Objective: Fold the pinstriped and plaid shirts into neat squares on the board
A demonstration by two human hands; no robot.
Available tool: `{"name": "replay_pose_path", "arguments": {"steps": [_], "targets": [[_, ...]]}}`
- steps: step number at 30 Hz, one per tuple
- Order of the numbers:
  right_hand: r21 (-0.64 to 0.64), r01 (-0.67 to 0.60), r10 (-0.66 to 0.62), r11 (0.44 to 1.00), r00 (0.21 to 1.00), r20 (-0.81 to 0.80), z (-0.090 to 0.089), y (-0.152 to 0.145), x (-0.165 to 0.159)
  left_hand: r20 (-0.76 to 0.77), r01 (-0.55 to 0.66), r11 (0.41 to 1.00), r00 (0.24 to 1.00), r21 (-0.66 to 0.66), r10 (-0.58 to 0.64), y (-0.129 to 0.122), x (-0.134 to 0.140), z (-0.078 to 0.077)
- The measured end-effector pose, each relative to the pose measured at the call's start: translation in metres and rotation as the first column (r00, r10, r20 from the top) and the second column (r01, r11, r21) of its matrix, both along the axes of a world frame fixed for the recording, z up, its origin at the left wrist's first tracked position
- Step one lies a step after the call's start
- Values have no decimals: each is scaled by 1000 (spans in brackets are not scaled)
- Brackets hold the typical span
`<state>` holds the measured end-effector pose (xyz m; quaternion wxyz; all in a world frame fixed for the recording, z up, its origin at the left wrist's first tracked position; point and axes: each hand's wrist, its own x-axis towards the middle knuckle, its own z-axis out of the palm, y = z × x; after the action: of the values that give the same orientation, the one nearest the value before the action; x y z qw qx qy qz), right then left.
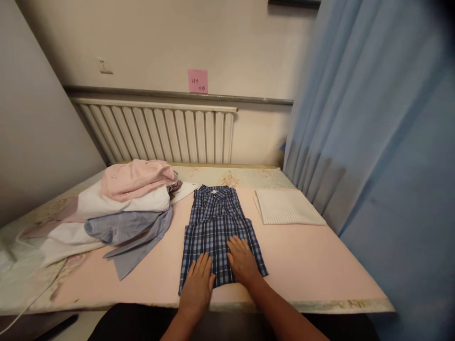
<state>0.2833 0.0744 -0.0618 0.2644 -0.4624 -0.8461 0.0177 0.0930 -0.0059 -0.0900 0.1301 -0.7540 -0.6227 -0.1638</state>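
Head view: plaid shirt point(217, 232) laid flat by front edge of surface point(305, 265), presumably for reach; lower part touched by left hand point(197, 284) and right hand point(243, 260), fingers extended, nothing gripped, fabric apparently held flat.

Left passage: offered over pink cloth point(152, 284), narrowed by heaped garments point(133, 207). Right passage: wider, interrupted rearward by folded striped cloth point(290, 208), bounded by blue curtain point(359, 142). Plaid shirt point(220, 232): lower part obstructed by left hand point(198, 284) and right hand point(243, 261); collar end left approachable from above.
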Motion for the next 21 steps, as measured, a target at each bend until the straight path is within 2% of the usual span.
{"name": "replay_pose_path", "arguments": {"steps": [3,5,9,13,16,21], "targets": [[3,-2,2,1000,1000,-12,2,-1,0,9,8,998,1000,66,-8,-14,-6,-5],[-1,2,-2,1000,1000,-19,2,-1,0,31,-6,998,1000,66,4,-17,-5,2],[-8,13,-13,1000,1000,-27,1,-1,0,126,-118,988,984,-100,130,-13,1,33],[-5,10,-10,1000,1000,-26,2,-1,0,251,-114,958,951,-262,182,-1,-1,55],[-6,5,-6,1000,999,-34,4,-2,0,288,-107,942,936,-320,204,3,-2,59],[-15,-3,2,1000,999,-52,7,-3,1,245,-115,921,945,-373,217,3,-3,59]]}}
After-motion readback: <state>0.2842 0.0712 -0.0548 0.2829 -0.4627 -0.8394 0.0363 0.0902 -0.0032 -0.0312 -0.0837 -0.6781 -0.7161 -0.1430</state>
